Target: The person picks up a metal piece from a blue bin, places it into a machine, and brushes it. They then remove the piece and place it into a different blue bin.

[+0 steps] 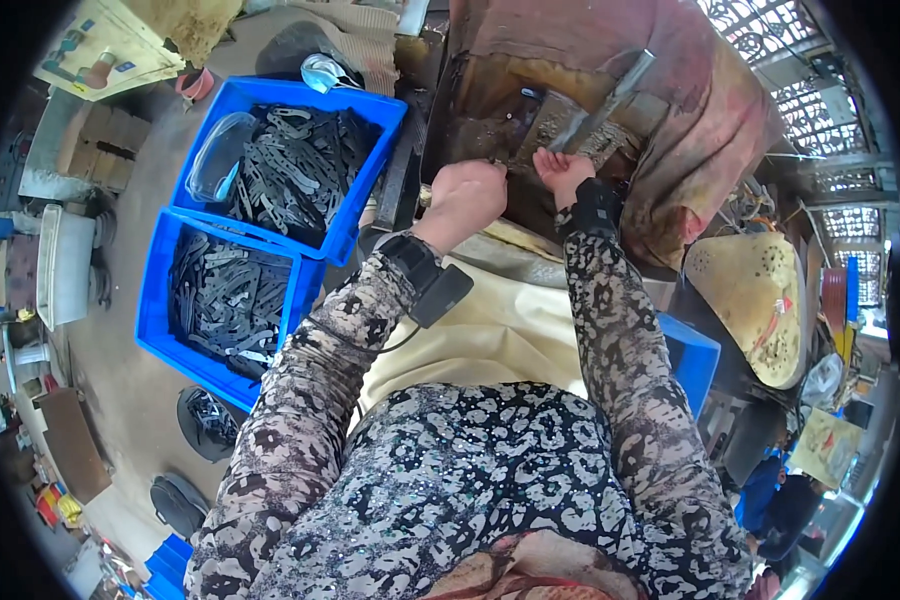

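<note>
Grey-black patterned sleeves, black wrist straps w/ small device [440, 292] on left.

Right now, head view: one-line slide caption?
Left hand and right hand at a rusty press bed, two blue bins alongside.

- The two blue rectangular plastic crates [355, 215] look smooth and slightly glossy.
- The flat dark metal parts [290, 165] heaped in them are dull grey and matt.
- The rusty brown metal machine bed [530, 120] by both hands looks rough, stained and worn.
- The patterned black-and-grey cloth sleeves [620, 330] are soft and matt.
- The pale cream cloth [480, 330] over the lap is smooth and matt.
- The round yellow perforated metal seat [755, 300] is scuffed and dull.
</note>
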A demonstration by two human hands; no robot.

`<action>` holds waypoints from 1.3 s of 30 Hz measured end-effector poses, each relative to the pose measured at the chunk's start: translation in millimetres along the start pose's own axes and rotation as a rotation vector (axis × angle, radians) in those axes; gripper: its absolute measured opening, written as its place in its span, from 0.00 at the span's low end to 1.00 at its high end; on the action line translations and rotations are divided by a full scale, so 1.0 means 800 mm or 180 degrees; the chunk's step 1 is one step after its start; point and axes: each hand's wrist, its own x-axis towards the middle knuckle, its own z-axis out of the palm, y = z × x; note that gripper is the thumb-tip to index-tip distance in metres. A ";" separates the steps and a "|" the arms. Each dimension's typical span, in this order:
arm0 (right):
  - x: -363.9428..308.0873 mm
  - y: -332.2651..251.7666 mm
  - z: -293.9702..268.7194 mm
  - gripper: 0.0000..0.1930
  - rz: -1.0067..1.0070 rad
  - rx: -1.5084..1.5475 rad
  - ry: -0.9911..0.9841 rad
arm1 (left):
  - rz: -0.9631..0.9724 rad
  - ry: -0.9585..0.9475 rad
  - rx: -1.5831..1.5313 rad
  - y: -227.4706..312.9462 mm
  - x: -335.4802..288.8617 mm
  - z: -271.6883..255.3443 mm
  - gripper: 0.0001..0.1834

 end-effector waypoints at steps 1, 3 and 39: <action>0.008 0.003 0.001 0.08 0.0003 0.0000 0.0007 | 0.0011 -0.0064 -0.0052 0.001 0.001 -0.001 0.14; 0.015 0.013 0.005 0.13 -0.0028 0.0320 -0.0223 | -0.0028 -0.0031 -0.0082 0.001 0.001 0.000 0.13; -0.205 -0.136 0.103 0.29 -0.5266 -0.5192 0.0136 | 0.0071 -0.0965 -0.2816 -0.015 0.080 0.054 0.21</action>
